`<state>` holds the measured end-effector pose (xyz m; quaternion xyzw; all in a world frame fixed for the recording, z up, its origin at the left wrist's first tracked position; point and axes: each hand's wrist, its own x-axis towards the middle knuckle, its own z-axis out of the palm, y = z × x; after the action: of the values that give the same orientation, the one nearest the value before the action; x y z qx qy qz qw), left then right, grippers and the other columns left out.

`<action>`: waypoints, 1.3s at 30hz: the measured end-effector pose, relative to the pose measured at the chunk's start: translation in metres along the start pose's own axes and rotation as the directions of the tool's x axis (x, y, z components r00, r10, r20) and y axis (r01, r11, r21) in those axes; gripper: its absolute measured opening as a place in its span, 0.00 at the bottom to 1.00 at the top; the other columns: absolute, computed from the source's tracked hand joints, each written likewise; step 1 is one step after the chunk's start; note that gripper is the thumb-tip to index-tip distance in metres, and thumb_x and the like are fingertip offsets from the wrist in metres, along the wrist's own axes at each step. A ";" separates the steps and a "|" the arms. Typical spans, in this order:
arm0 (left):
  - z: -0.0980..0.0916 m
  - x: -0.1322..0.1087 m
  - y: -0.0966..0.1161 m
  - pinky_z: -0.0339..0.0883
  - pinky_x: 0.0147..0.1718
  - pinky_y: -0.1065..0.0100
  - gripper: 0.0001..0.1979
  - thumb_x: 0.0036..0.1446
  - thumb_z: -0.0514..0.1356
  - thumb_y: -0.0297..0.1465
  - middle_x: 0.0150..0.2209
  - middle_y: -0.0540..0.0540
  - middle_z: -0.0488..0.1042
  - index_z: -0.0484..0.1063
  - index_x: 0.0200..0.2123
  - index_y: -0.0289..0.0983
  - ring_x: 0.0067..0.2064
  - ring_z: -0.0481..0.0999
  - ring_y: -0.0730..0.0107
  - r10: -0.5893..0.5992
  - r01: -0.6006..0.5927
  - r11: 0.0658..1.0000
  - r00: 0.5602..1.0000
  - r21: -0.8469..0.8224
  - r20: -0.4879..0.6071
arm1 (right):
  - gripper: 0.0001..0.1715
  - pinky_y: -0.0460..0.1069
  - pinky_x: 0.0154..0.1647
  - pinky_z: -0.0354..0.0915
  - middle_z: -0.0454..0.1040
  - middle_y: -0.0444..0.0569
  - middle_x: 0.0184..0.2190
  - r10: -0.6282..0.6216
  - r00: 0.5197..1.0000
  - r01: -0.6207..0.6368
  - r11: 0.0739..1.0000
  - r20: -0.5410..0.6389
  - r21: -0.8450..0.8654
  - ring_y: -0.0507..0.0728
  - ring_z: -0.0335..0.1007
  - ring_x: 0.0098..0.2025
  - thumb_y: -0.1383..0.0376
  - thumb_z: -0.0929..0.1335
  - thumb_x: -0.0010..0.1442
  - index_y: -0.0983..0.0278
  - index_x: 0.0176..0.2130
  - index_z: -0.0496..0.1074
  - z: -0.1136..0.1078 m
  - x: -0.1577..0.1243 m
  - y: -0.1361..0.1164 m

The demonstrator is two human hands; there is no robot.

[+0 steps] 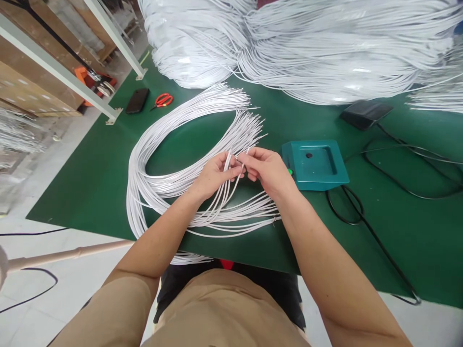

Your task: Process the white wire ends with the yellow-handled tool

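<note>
My left hand (pixel 217 174) is closed around several white cables (pixel 226 190) whose ends stick up past its fingers. Close beside it, my right hand (pixel 266 168) pinches the end of a white cable between thumb and forefinger. The two hands nearly touch, over a large looped bundle of white cables (pixel 139 159) on the green table. Loose cable ends fan out just beyond my fingers and also below my right wrist. A teal device (pixel 315 166) with a recessed top and a green light sits to the right of my right hand.
Big heaps of white cable (pixel 325 53) fill the table's far side. Red-handled scissors (pixel 163 100) and a dark phone-like object (pixel 137 100) lie at the far left. A black pedal-like box (pixel 366 114) with black cords is at right. Metal posts (pixel 119 38) stand at the left edge.
</note>
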<state>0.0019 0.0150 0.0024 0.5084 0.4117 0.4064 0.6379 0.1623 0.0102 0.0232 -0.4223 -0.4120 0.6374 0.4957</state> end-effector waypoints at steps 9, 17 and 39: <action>-0.004 0.001 -0.002 0.61 0.26 0.77 0.21 0.47 0.70 0.36 0.32 0.51 0.74 0.58 0.29 0.36 0.31 0.76 0.78 -0.028 0.028 1.000 1.000 0.007 -0.005 | 0.24 0.44 0.19 0.58 0.69 0.41 0.24 -0.098 0.970 0.099 0.995 -0.221 -0.008 0.46 0.57 0.20 0.46 0.75 0.50 0.62 0.32 0.72 -0.003 0.001 -0.006; 0.001 -0.001 -0.002 0.62 0.26 0.78 0.20 0.47 0.70 0.37 0.33 0.51 0.73 0.61 0.31 0.36 0.32 0.76 0.78 -0.016 0.016 0.999 1.000 0.037 0.013 | 0.16 0.44 0.20 0.56 0.64 0.38 0.16 -0.056 0.987 0.043 0.995 -0.148 -0.088 0.46 0.57 0.18 0.57 0.77 0.47 0.64 0.26 0.72 0.000 -0.002 0.000; -0.002 -0.003 -0.002 0.57 0.22 0.76 0.16 0.57 0.63 0.39 0.31 0.49 0.75 0.59 0.33 0.38 0.29 0.75 0.76 0.121 -0.130 0.983 0.990 0.128 0.076 | 0.07 0.46 0.27 0.60 0.73 0.42 0.23 -0.076 0.994 0.068 0.992 -0.078 -0.107 0.47 0.62 0.24 0.64 0.74 0.48 0.65 0.30 0.79 0.003 -0.001 -0.004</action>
<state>-0.0009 0.0130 0.0008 0.5879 0.3831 0.4000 0.5896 0.1612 0.0094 0.0277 -0.4581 -0.4391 0.5789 0.5121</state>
